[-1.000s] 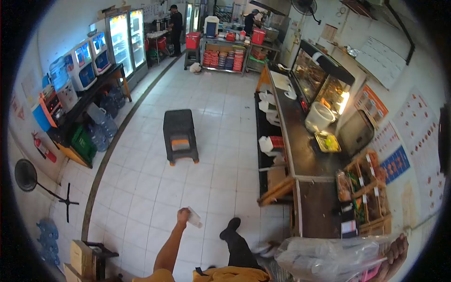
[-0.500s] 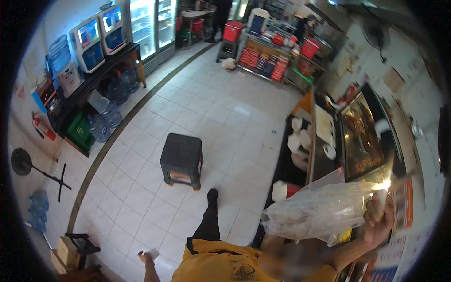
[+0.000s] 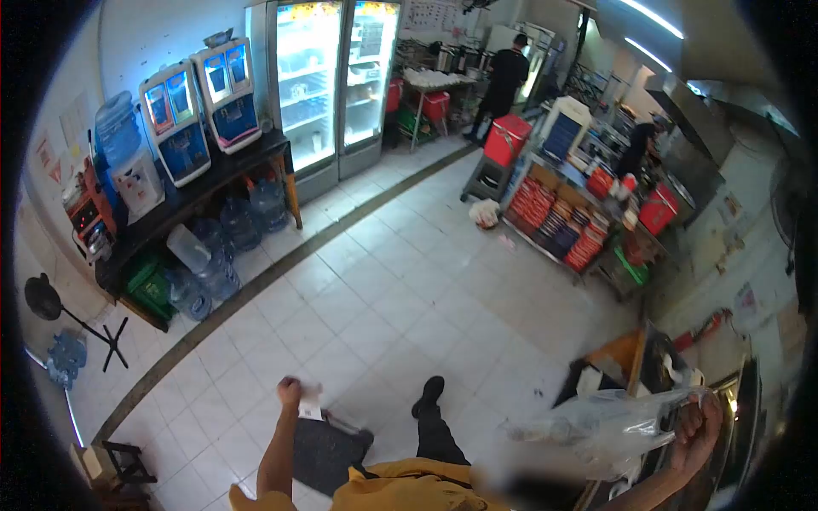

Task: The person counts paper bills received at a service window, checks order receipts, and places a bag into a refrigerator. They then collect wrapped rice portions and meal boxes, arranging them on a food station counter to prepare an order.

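Your right hand (image 3: 700,430) clutches a clear plastic bag (image 3: 596,426), which extends left from it. Your left hand (image 3: 290,392) closes on a white slip (image 3: 310,409), jutting out rightward.

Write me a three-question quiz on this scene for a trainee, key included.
1. Which thing does the right hand hold?
A) a broom
B) a clear plastic bag
C) a blue water jug

2. True or false: the dark stool is nearer to the left hand than to the right one.

3. Fill in the blank: the left hand holds a small piece of white ____.

Key:
1. B
2. True
3. paper
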Demonstrator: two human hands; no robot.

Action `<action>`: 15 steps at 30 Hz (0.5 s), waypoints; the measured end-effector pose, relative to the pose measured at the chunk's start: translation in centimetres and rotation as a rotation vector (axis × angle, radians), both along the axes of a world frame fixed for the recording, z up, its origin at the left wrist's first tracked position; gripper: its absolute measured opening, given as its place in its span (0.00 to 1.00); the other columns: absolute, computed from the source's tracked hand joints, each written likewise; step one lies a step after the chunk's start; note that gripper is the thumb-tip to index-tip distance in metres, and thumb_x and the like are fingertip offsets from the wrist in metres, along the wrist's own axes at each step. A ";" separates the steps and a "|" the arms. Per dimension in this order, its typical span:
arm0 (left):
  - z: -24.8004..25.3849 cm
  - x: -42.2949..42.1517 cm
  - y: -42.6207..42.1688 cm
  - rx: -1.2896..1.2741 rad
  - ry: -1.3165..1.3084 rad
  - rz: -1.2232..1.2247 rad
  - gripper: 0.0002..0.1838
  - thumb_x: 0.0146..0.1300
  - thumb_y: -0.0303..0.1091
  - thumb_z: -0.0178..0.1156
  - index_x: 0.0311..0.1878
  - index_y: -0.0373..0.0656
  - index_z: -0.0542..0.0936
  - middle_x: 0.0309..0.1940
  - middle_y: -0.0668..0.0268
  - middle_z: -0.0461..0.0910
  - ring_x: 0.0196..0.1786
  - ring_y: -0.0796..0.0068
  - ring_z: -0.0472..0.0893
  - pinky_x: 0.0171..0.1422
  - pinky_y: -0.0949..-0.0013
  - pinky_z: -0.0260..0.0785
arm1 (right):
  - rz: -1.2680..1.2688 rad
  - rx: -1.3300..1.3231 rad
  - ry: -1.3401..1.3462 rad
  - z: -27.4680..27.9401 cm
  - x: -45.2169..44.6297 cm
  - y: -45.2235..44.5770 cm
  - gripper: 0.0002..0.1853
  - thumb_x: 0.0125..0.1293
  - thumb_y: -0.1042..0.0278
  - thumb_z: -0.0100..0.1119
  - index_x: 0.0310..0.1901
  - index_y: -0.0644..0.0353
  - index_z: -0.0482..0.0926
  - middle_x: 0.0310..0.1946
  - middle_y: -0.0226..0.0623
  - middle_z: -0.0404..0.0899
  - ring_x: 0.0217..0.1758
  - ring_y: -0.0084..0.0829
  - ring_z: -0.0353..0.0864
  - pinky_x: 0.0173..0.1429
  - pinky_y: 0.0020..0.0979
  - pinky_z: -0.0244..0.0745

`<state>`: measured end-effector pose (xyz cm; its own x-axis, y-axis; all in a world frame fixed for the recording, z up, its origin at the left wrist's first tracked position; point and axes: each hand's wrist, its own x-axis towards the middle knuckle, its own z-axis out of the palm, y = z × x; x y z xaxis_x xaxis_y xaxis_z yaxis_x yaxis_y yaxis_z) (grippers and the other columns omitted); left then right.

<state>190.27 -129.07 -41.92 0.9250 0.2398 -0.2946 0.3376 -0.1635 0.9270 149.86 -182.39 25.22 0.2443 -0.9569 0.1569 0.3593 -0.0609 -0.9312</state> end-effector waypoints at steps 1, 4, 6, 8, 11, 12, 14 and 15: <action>8.5 4.1 -6.7 -0.080 -0.090 -0.053 0.08 0.55 0.26 0.54 0.34 0.36 0.81 0.22 0.67 0.76 0.24 0.74 0.74 0.29 0.67 0.68 | -0.018 -0.039 0.011 -0.9 4.6 -2.8 0.11 0.69 0.64 0.60 0.39 0.66 0.79 0.18 0.24 0.65 0.15 0.13 0.60 0.11 0.16 0.54; 15.3 16.3 -20.4 -0.206 -0.167 -0.147 0.15 0.52 0.23 0.46 0.41 0.35 0.79 0.21 0.68 0.73 0.23 0.78 0.69 0.28 0.71 0.63 | 0.059 -0.072 0.083 -2.1 18.2 -12.0 0.09 0.69 0.66 0.60 0.41 0.64 0.78 0.22 0.28 0.71 0.16 0.14 0.62 0.12 0.17 0.56; 15.3 20.6 -26.1 -0.192 -0.049 -0.112 0.14 0.52 0.25 0.48 0.36 0.37 0.81 0.20 0.68 0.72 0.24 0.78 0.70 0.29 0.71 0.63 | 0.191 -0.076 0.020 -2.7 26.6 -18.8 0.08 0.69 0.67 0.60 0.43 0.62 0.78 0.27 0.33 0.76 0.17 0.15 0.65 0.14 0.18 0.60; 14.2 21.7 -29.2 -0.254 0.092 -0.090 0.11 0.52 0.26 0.50 0.31 0.39 0.83 0.20 0.68 0.74 0.24 0.77 0.71 0.30 0.72 0.63 | 0.257 -0.132 0.084 -1.1 34.6 -23.9 0.09 0.69 0.68 0.58 0.47 0.63 0.77 0.34 0.41 0.78 0.19 0.18 0.68 0.17 0.20 0.65; 3.3 20.2 -28.1 0.155 0.236 0.012 0.10 0.54 0.30 0.55 0.33 0.43 0.85 0.25 0.67 0.78 0.28 0.74 0.75 0.33 0.68 0.67 | 0.383 -0.262 0.109 0.2 48.1 -32.6 0.16 0.70 0.70 0.55 0.56 0.66 0.73 0.50 0.55 0.76 0.24 0.24 0.73 0.22 0.24 0.74; -2.7 19.6 -26.5 0.334 0.164 -0.032 0.10 0.56 0.33 0.57 0.36 0.44 0.86 0.28 0.66 0.81 0.32 0.73 0.78 0.36 0.66 0.72 | 0.462 -0.253 0.063 0.2 52.6 -35.5 0.18 0.70 0.70 0.53 0.59 0.67 0.71 0.55 0.58 0.74 0.27 0.26 0.75 0.25 0.26 0.77; -3.6 22.3 -27.8 0.761 0.447 -0.106 0.08 0.60 0.37 0.59 0.33 0.49 0.86 0.33 0.63 0.86 0.36 0.66 0.84 0.42 0.64 0.75 | 0.656 -0.120 -0.100 -0.2 60.1 -42.4 0.22 0.71 0.70 0.52 0.63 0.70 0.67 0.61 0.60 0.69 0.35 0.30 0.79 0.31 0.30 0.80; -4.0 24.5 -28.8 0.222 0.404 0.321 0.06 0.56 0.34 0.61 0.30 0.43 0.83 0.30 0.60 0.84 0.34 0.63 0.83 0.38 0.61 0.76 | 0.715 -0.074 -0.146 -0.4 64.2 -45.5 0.23 0.72 0.70 0.51 0.65 0.71 0.65 0.62 0.60 0.69 0.39 0.33 0.80 0.33 0.31 0.81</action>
<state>214.73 -157.90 -45.95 0.6196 0.5877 -0.5202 0.7235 -0.1706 0.6689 214.06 -227.90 24.84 0.7768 -0.5570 0.2938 0.4549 0.1738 -0.8734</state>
